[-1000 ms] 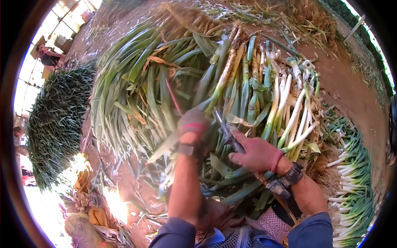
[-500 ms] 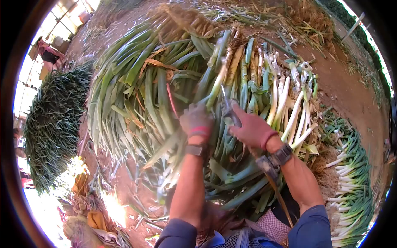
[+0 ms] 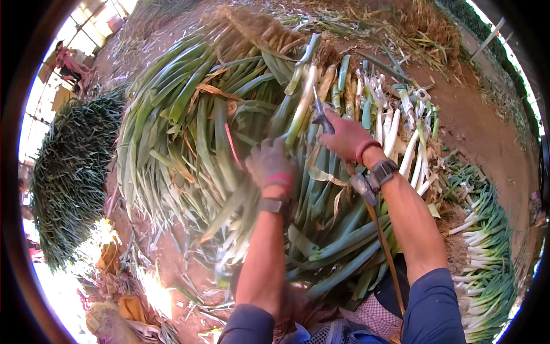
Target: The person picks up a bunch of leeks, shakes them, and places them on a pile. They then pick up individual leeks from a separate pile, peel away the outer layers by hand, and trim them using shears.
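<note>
A large heap of green leeks [image 3: 200,132] spreads in front of me. My left hand [image 3: 272,165], in a glove with a pink cuff, is closed round the green part of a leek [image 3: 302,110], whose pale stem points away from me. In my gloved right hand [image 3: 349,137] is a slim tool with a pointed metal tip [image 3: 318,104], held just right of that stem. A brown hose [image 3: 387,258] runs down from near my right wrist. Beyond the right hand lie pale leek stems [image 3: 394,133] with roots and loose leaves.
Trimmed leeks [image 3: 484,258] lie in a row at the lower right. A dark green pile [image 3: 74,172] stands at the left, with a person [image 3: 71,67] beyond it. Dry roots and scraps [image 3: 424,28] lie at the top. Cloth and sacks [image 3: 117,315] are at the lower left.
My right hand and the tool have moved slightly up and to the right. The left hand has stayed nearly in place, and the leek's pale stem shows more clearly.
</note>
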A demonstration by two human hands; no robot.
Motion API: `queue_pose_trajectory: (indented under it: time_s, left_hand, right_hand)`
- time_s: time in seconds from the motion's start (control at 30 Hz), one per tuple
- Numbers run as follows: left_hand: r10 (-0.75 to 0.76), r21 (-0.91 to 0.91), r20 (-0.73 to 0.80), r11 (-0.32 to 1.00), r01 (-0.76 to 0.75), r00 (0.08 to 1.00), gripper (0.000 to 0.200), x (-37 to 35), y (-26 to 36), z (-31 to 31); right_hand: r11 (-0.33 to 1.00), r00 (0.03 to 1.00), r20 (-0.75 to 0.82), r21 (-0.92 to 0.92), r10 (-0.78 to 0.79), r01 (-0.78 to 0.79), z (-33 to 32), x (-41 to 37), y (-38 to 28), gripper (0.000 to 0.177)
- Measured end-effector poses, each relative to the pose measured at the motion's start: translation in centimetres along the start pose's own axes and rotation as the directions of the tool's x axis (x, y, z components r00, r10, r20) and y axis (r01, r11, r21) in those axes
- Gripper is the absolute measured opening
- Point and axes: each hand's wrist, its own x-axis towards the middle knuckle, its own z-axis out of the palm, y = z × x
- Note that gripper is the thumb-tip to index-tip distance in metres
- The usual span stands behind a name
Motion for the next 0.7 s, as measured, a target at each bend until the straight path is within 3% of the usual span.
queue_pose_trajectory:
  time_s: [0.07, 0.13, 0.2, 0.27, 0.4, 0.5, 0.53, 0.57, 0.6, 0.63, 0.67, 0.7]
  left_hand:
    - [-0.032, 0.018, 0.111, 0.999, 0.030, 0.993, 0.057, 0.7, 0.2, -0.4]
    - [-0.047, -0.001, 0.153, 0.999, 0.048, 0.987, 0.057, 0.9, -0.1, -0.9]
    - [-0.063, -0.019, 0.196, 0.997, 0.068, 0.979, 0.057, 1.1, 0.0, -1.2]
    - [-0.098, -0.044, 0.416, 0.991, 0.128, 0.904, 0.057, 1.4, 0.0, -1.5]
    - [-0.056, 0.028, 0.405, 0.998, 0.049, 0.912, 0.056, 0.8, -0.4, -2.3]
    - [0.026, 0.133, 0.118, 0.990, -0.042, 0.993, 0.059, -0.2, -0.9, -0.8]
    - [0.089, 0.117, 0.033, 0.989, -0.092, 0.996, 0.060, -0.1, -1.3, 0.7]
    - [0.187, 0.035, 0.129, 0.981, -0.193, 0.974, 0.064, 2.2, -3.0, 3.9]
    - [0.245, -0.033, 0.074, 0.970, -0.243, 0.967, 0.072, 2.4, -2.8, 3.6]
    - [0.215, -0.057, 0.147, 0.976, -0.209, 0.965, 0.080, 2.3, -2.1, 2.4]
    - [0.244, -0.057, 0.110, 0.969, -0.239, 0.964, 0.052, 1.5, -1.4, 0.8]
    - [0.210, -0.108, 0.170, 0.975, -0.194, 0.963, 0.052, 1.3, -0.8, 0.1]
  right_hand:
    - [1.000, 1.000, -0.027, -0.001, 0.001, -0.001, 0.2, -2.0, 0.1, 0.089]
    - [0.993, 0.997, 0.083, 0.121, -0.006, -0.004, -0.4, -4.7, -0.2, 0.085]
    - [0.993, 0.997, 0.057, 0.106, -0.056, 0.050, 0.8, -7.2, 0.7, 0.085]
    - [0.977, 0.984, 0.050, 0.136, -0.170, 0.162, 1.9, -10.3, 1.2, 0.088]
    - [0.962, 0.964, 0.049, 0.090, -0.261, 0.256, 3.1, -15.2, 1.7, 0.090]
    - [0.995, 0.957, 0.289, 0.095, 0.008, -0.037, -0.1, -17.9, -0.8, 0.093]
    - [0.960, 0.967, 0.203, 0.260, -0.157, 0.102, 1.7, -18.4, 0.7, 0.089]
    - [0.966, 0.962, 0.203, 0.220, -0.184, 0.138, 2.3, -18.9, 1.2, 0.084]
    - [0.980, 0.965, 0.206, 0.150, -0.161, 0.131, 2.3, -19.5, 0.7, 0.081]
    - [0.988, 0.976, 0.175, 0.105, -0.132, 0.115, 2.2, -19.7, 0.5, 0.081]
    - [0.992, 0.982, 0.146, 0.063, -0.120, 0.111, 2.0, -19.8, 0.5, 0.082]
    - [0.991, 0.988, 0.097, 0.074, -0.117, 0.110, 2.4, -20.0, 0.8, 0.083]
